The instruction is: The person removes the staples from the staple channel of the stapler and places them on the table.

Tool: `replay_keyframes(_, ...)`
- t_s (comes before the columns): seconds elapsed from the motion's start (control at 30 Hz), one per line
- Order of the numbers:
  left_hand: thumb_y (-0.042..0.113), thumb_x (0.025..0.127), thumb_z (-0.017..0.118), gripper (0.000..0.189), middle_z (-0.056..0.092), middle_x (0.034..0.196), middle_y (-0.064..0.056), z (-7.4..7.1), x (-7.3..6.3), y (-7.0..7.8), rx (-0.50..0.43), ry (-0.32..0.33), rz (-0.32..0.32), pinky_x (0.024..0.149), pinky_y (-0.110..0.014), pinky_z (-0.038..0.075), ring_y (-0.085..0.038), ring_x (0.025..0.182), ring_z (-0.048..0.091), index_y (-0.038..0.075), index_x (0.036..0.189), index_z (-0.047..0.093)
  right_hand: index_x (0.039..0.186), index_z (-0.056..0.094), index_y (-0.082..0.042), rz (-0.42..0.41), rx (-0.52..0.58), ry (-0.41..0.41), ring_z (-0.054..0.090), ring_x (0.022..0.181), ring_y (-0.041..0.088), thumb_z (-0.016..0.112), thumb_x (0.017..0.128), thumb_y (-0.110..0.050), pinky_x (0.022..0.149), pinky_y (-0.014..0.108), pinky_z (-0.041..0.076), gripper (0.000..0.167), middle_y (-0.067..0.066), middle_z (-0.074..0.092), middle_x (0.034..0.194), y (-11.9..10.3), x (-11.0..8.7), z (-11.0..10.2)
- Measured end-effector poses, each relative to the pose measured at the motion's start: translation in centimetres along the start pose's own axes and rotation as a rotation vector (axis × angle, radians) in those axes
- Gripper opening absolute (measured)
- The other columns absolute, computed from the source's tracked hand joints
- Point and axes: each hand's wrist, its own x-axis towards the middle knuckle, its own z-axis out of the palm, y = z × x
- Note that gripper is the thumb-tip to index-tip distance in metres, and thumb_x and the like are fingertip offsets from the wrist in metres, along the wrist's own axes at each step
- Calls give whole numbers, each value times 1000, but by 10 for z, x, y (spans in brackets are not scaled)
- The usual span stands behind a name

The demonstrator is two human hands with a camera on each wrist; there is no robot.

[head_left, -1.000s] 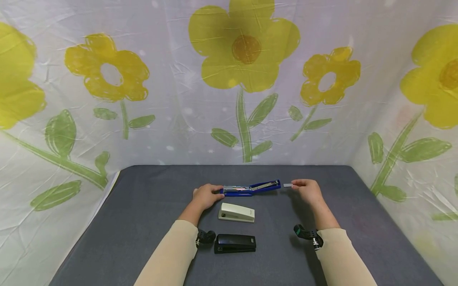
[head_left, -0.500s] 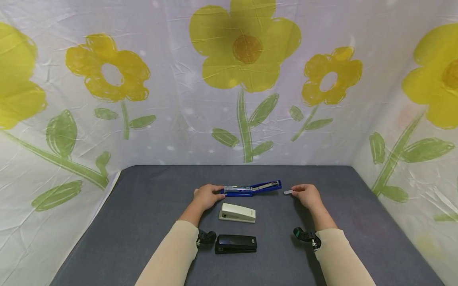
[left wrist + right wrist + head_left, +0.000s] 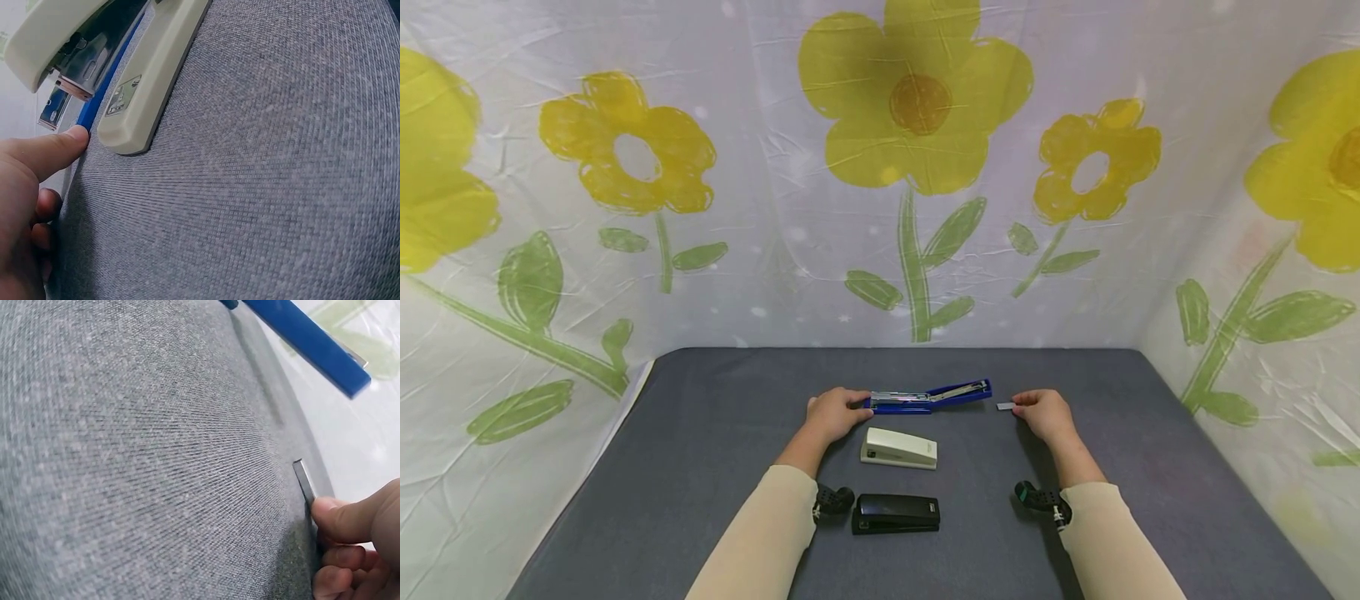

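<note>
A blue stapler (image 3: 901,409) lies opened out near the far side of the table, its top swung back to the right and tilted up. My left hand (image 3: 833,414) grips its left end, the thumb against the blue base edge in the left wrist view. To the right of the stapler's raised top, my right hand (image 3: 1045,412) pinches a short silvery strip of staples (image 3: 304,481) between thumb and fingers. The strip is close over the grey cloth, pointing left toward the stapler. Its far end is hidden by the fingertips.
A cream stapler (image 3: 898,448) stands just in front of the blue one, near my left hand. Closer to me is a black stapler (image 3: 895,513) between the forearms. A flower-printed curtain (image 3: 760,250) hangs behind the grey table (image 3: 970,550).
My right hand has brought the staple strip down toward the cloth, then held it nearly still. The left hand and the blue stapler have stayed in place.
</note>
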Motion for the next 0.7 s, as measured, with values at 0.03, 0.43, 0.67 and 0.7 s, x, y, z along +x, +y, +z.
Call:
replay_keyframes(0.03, 33, 98, 72, 42, 65, 136, -10, 0, 0, 0, -1, 0, 0, 100, -54, 33, -34, 129, 55, 21, 139, 68, 119, 70, 9, -3, -1, 1, 61, 108, 41, 65, 100, -6, 85, 49, 49, 25, 30, 64, 126, 0, 0, 0)
replay_keyframes(0.43, 34, 98, 72, 42, 66, 133, -10, 2, 1, -2, 12, 10, 6, 98, -54, 34, -33, 127, 57, 22, 138, 69, 122, 68, 10, -16, -3, -6, 62, 107, 41, 64, 101, -9, 87, 51, 49, 29, 30, 64, 124, -1, 0, 1)
replay_keyframes(0.67, 34, 98, 72, 42, 66, 133, -9, 2, 2, -2, 15, 12, 7, 97, -53, 35, -32, 127, 57, 22, 138, 69, 135, 61, 6, -63, 25, 10, 59, 118, 45, 55, 108, -21, 94, 57, 48, 39, 29, 61, 132, -9, 2, 2)
replay_keyframes(0.7, 34, 98, 72, 42, 66, 133, -9, 3, 2, -3, 13, 11, 6, 97, -53, 35, -32, 127, 57, 22, 138, 68, 136, 60, 6, -73, 34, 10, 58, 119, 44, 54, 108, -21, 94, 57, 48, 39, 28, 61, 132, -12, 2, 1)
